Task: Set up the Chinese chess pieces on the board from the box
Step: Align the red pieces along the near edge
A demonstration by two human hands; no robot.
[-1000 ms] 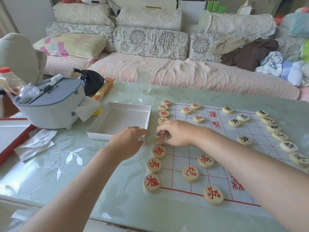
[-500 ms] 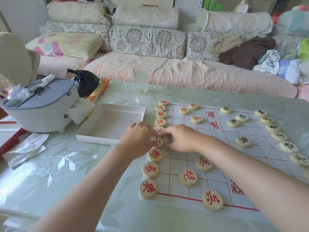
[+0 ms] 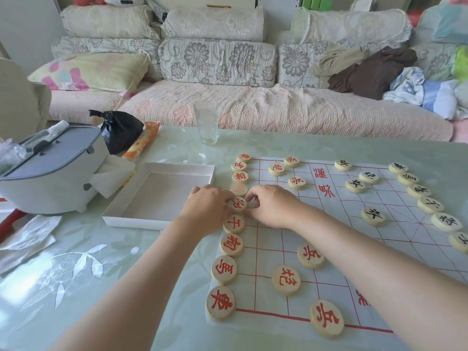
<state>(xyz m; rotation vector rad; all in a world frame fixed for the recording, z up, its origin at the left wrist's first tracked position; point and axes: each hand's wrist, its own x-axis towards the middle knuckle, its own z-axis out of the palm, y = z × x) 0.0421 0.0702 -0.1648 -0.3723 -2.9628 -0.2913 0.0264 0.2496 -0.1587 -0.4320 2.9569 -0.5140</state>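
On the far left a grey and white appliance (image 3: 48, 168) stands on the table (image 3: 76, 287), with crumpled plastic (image 3: 27, 236) near it and a black bag (image 3: 120, 130) behind. The table top looks glossy, like glass over a leaf pattern, so a piece would likely slide on it. The white box (image 3: 162, 196) lies open just left of the board and shows no pieces inside.

The left hand (image 3: 205, 211) and the right hand (image 3: 272, 206) meet at the middle of the red row on the board's left edge. Both sets of fingertips close narrowly around the rim of one red piece (image 3: 238, 205), which rests on the row just beyond the next red disc (image 3: 234, 224). The pieces look like small wooden discs: light, stiff, smooth, not fragile. Pinching across the rim with thumb and forefinger seems the best hold.

The board (image 3: 342, 236) looks like a thin soft sheet, which could shift or wrinkle if dragged. Black pieces (image 3: 430, 205) line its right edge. A glass (image 3: 206, 122) stands at the far table edge, and a sofa (image 3: 253, 110) with cushions and piled clothes fills the room behind.
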